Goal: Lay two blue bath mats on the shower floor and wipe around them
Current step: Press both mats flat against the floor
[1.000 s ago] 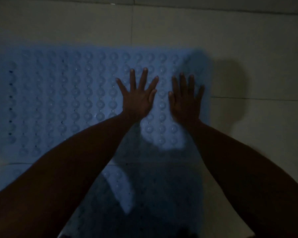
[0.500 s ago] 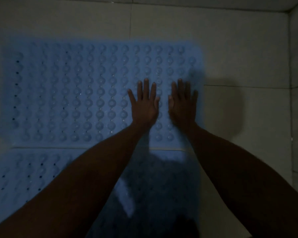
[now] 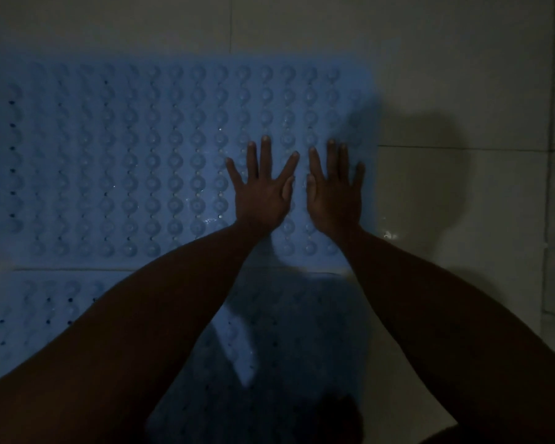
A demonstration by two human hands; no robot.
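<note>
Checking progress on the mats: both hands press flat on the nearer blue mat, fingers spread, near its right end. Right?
Not quite. In the head view the left hand and right hand press flat on the farther mat, not the nearer mat.

Very dim, bluish cast, heavy shadows, soft grainy detail, dark corners

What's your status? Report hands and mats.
Left hand, right hand open, flat on far blue mat. Near mat laid alongside. Nothing in the way.
</note>
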